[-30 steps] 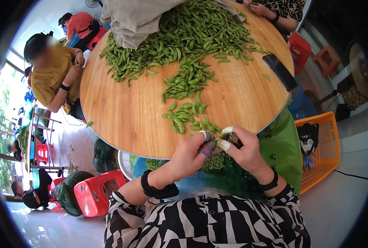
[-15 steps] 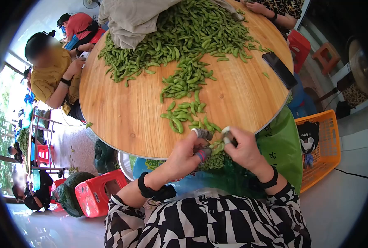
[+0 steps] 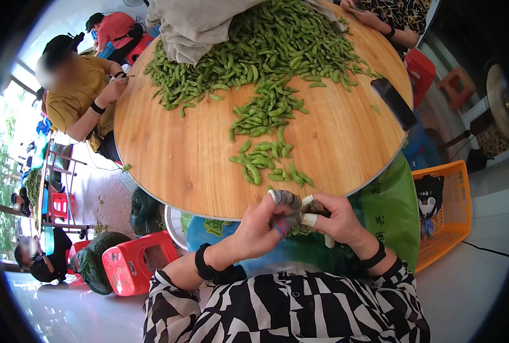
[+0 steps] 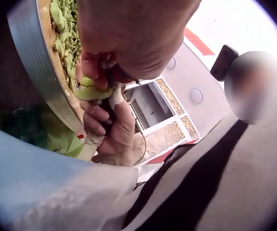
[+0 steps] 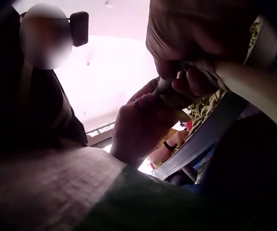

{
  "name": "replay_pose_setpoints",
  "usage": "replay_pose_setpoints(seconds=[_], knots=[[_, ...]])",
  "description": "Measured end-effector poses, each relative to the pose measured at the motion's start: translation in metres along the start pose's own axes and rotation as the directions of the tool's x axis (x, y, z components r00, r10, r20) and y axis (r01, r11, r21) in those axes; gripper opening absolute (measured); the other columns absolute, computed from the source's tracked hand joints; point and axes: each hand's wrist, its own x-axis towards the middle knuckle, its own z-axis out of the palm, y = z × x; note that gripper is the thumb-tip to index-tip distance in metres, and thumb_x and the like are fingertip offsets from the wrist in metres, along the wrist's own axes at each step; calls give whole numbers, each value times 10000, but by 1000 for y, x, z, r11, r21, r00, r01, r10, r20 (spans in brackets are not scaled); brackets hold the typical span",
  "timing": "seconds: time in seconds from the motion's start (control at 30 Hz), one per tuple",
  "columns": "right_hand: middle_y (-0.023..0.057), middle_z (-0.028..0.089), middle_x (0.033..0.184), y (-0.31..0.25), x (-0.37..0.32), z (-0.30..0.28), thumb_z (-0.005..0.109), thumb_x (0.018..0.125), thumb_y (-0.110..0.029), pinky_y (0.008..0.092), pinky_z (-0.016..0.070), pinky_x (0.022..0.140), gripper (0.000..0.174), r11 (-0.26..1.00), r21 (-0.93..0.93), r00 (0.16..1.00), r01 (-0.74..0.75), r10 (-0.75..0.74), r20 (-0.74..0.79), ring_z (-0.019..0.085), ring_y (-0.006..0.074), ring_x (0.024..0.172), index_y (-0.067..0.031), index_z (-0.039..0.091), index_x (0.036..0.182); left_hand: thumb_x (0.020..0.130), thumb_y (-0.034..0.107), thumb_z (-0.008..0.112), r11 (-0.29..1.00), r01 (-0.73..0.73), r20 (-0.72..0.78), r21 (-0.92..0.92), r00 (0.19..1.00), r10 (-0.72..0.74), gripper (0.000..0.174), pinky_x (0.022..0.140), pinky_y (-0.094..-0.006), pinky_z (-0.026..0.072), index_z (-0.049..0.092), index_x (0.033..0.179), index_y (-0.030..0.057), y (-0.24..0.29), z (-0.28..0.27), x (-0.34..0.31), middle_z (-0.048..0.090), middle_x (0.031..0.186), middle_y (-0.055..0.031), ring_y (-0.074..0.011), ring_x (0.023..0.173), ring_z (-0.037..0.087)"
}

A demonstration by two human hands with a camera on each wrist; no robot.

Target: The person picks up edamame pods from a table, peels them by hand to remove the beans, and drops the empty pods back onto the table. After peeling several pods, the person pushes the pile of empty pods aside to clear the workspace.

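Observation:
My left hand [image 3: 257, 228], grey knit covers on its thumb and finger, pinches a green soybean pod [image 4: 91, 92] over the near table edge. Facing it, my right hand [image 3: 340, 219] wears white fingertip wraps and grips a slim tool with a cream handle [image 5: 258, 89]. That handle juts out from the palm; its working end is hidden among the fingers. The fingertips of both hands meet around the pod. Just beyond them, several loose pods [image 3: 260, 154] lie on the round wooden table [image 3: 186, 171].
A large heap of pods [image 3: 288, 54] with a grey cloth [image 3: 191, 28] covers the far side. A black phone [image 3: 392, 103] lies at the right edge. A green bag [image 3: 391, 211] hangs below, beside an orange basket [image 3: 454, 223]. A red stool [image 3: 134, 263] stands left. Another person [image 3: 83, 97] sits there.
My hands were slightly apart around a pod half a second ago; now they have come together and moved a little lower. The cream handle now shows below my right hand.

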Motion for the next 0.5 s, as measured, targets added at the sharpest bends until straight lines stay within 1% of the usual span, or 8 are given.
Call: replay_pose_setpoints(seconds=[0.03, 0.1, 0.17, 0.23, 0.3, 0.37, 0.43, 0.5], knots=[[-30, 455, 661, 2, 0, 0, 663, 792, -45, 242, 356, 531, 187, 1000, -1, 1000, -1, 1, 6, 401, 58, 599, -2, 610, 966, 805, -15, 648, 994, 46, 39, -103, 998, -43, 257, 747, -301, 529, 540, 1039, -11, -1, -1, -2, 640, 945, -129, -201, 856, 656], [19, 476, 645, 10, 2, 1, 611, 776, -32, 275, 376, 529, 139, 945, -266, 980, 193, -174, 91, 439, 81, 590, 1, 587, 909, 792, -24, 651, 974, 102, 75, -203, 993, -88, 255, 755, -312, 526, 547, 1025, -13, 0, -8, -7, 637, 950, -146, -241, 865, 660], [57, 481, 647, 16, 5, -1, 578, 746, -9, 306, 384, 530, 149, 908, -329, 964, 260, -222, 147, 471, 130, 564, 0, 577, 895, 709, -62, 610, 900, -369, 93, 231, 929, 357, 259, 628, -397, 485, 533, 948, 1, 10, -24, -12, 586, 759, -160, -341, 706, 599], [93, 494, 666, 16, 4, -8, 552, 737, -2, 333, 397, 534, 138, 773, -477, 907, 418, -324, 269, 510, 189, 565, -2, 572, 873, 662, -55, 608, 784, -269, 60, 560, 956, 286, 233, 617, -423, 467, 563, 881, 10, 11, -59, -31, 564, 759, -151, -342, 695, 569], [99, 512, 685, 15, 0, -13, 549, 752, -10, 337, 408, 533, 136, 756, -469, 886, 457, -343, 312, 514, 199, 556, 1, 567, 886, 664, -21, 615, 617, 73, -127, 784, 991, 44, 150, 632, -426, 462, 582, 807, 11, 21, -89, -46, 557, 787, -153, -331, 734, 568], [105, 530, 703, 12, -4, -11, 546, 767, -18, 341, 418, 532, 135, 742, -455, 864, 492, -351, 362, 517, 208, 546, 4, 562, 900, 687, 21, 629, 271, 179, -212, 946, 973, 97, 90, 667, -421, 464, 592, 769, 24, 12, -100, -48, 545, 796, -149, -329, 782, 564], [88, 559, 720, 7, -6, -6, 525, 846, -63, 309, 429, 511, 120, 931, -304, 971, 202, -149, 188, 507, 172, 513, -4, 542, 949, 688, 31, 650, 330, 126, -183, 936, 972, 149, 124, 685, -419, 463, 583, 793, 30, 10, -92, -38, 530, 816, -140, -329, 812, 555], [82, 566, 721, 1, -5, -5, 491, 886, -83, 287, 426, 496, 137, 967, -233, 983, 102, -63, 170, 501, 147, 505, -9, 523, 996, 700, 39, 660, 712, 22, -193, 702, 968, 161, 157, 679, -421, 465, 575, 831, 35, 4, -63, -25, 517, 821, -137, -338, 805, 549]])
